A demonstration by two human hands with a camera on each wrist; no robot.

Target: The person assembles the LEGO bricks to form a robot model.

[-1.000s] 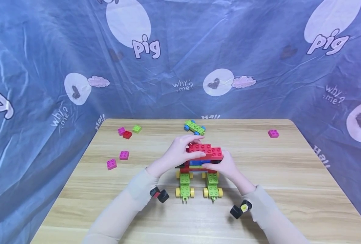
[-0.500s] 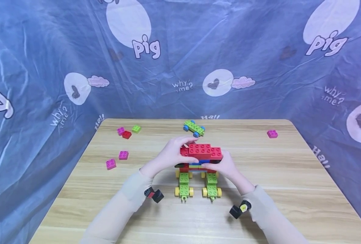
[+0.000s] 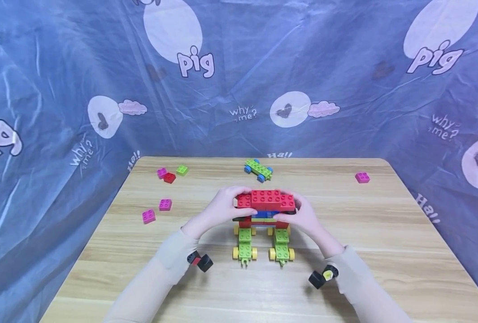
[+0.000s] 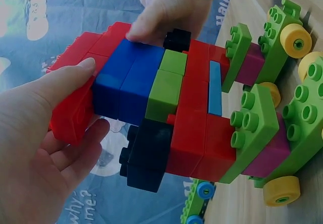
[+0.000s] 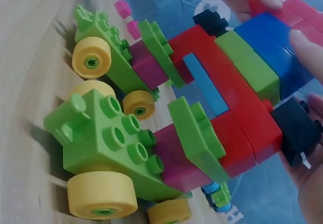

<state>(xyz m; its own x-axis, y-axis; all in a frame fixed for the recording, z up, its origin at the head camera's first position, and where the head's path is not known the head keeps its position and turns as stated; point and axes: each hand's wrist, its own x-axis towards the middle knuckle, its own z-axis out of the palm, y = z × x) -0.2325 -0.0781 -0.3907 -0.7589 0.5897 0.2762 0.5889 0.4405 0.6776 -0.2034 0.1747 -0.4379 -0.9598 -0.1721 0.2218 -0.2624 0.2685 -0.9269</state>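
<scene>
A figure of toy building bricks (image 3: 265, 206) stands upright on two green wheeled bases (image 3: 245, 251) with yellow wheels (image 5: 102, 193). Its top is a row of red bricks, above blue bricks (image 4: 128, 77), lime bricks (image 4: 166, 94) and more red ones. Black bricks (image 4: 146, 156) stick out at the sides. My left hand (image 3: 219, 210) grips the left end of the red top row, thumb in front and fingers behind. At the opposite end my right hand (image 3: 305, 218) holds the figure, its thumb in front near the blue layer; its other fingers are mostly hidden.
Behind the figure lies a green wheeled base (image 3: 258, 169) with blue wheels. Pink bricks (image 3: 165, 205), a red brick (image 3: 169, 178) and a lime brick (image 3: 182, 170) are scattered at the left. Another pink brick (image 3: 362, 177) sits at the far right. A blue printed sheet (image 3: 239, 80) surrounds the table.
My left hand has slid left from the middle of the red top row, uncovering the left-end red brick. My right hand has shifted slightly upward. The figure stays in place.
</scene>
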